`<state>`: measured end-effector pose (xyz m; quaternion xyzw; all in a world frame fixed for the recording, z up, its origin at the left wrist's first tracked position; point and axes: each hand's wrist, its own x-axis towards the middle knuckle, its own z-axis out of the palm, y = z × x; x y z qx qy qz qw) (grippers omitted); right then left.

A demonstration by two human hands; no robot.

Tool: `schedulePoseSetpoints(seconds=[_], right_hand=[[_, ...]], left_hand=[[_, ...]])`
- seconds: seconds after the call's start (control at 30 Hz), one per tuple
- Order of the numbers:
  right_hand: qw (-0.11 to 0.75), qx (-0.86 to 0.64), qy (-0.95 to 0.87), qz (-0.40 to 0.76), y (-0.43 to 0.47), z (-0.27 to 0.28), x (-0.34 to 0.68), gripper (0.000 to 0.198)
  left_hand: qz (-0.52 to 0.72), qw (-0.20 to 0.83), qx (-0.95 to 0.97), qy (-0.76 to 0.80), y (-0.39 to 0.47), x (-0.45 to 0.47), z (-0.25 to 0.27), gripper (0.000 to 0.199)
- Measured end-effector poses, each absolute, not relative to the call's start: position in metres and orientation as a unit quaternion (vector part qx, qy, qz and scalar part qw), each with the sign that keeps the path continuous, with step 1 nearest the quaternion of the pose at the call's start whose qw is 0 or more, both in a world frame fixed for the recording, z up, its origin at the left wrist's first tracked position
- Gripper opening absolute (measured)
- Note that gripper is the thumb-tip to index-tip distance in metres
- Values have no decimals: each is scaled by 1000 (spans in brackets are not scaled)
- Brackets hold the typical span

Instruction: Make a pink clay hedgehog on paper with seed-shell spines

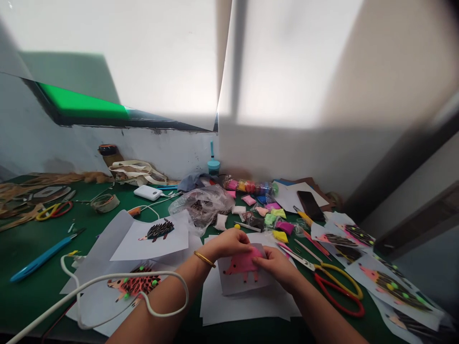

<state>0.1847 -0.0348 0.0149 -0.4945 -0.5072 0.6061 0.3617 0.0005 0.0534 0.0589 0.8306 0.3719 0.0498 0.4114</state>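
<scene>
A white paper card (229,284) bears a pink clay hedgehog (238,263) with a dark eye, nose and feet. My left hand (231,242), a gold bangle on its wrist, curls closed over the card's upper edge. At the card's right side, my right hand (278,266) grips it, thumb on the hedgehog's pink body. Some of the fingers are hidden behind the card. Beneath lies a stack of white sheets (215,310). Just beyond my left hand is a small yellow ball (237,226). Scissors (332,282) with yellow and red handles lie right of my right hand.
Clay packets (279,227) and a clear plastic bag (201,205) lie beyond my hands. Finished hedgehog pictures (390,286) cover the right side. A white cable (118,275) crosses in front of my left forearm. A blue tool (43,258) rests at the left, a phone (310,205) at the back right.
</scene>
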Motion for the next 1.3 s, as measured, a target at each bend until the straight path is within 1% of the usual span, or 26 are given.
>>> schedulePoseSetpoints(seconds=[0.3,0.47,0.53,0.63,0.7,0.77,0.83,0.93,1.07,1.17,1.3], right_hand=[[381,-531,-486,581,-34,9,188,48],[382,-503,-456,628,-37,12,187,47],[390,-504,-451,625,-36,10,187,46],[408,-520,-444,605,-34,4,189,46],[405,-526,-438,606,-34,3,189,46],[393,-523,-439,616,-34,4,188,47],[386,-506,-449,628,-36,9,187,46],[390,-481,-465,632,-39,16,184,45],[398,-503,-474,603,-40,19,183,44],[388,-496,-483,609,-40,19,185,42],[388,-494,-479,613,-40,21,186,40]], left_hand=[[41,440,817,369,57,6,53,37],[49,452,808,375,57,7,51,38],[51,457,808,368,57,6,52,39],[37,446,824,347,56,3,56,39],[23,431,835,342,56,2,57,40],[12,422,838,345,55,1,56,38],[5,424,837,346,55,1,55,34],[9,436,833,341,56,2,56,36],[8,431,832,350,55,3,61,33],[1,423,832,360,54,4,62,31],[-5,417,833,364,53,4,62,35]])
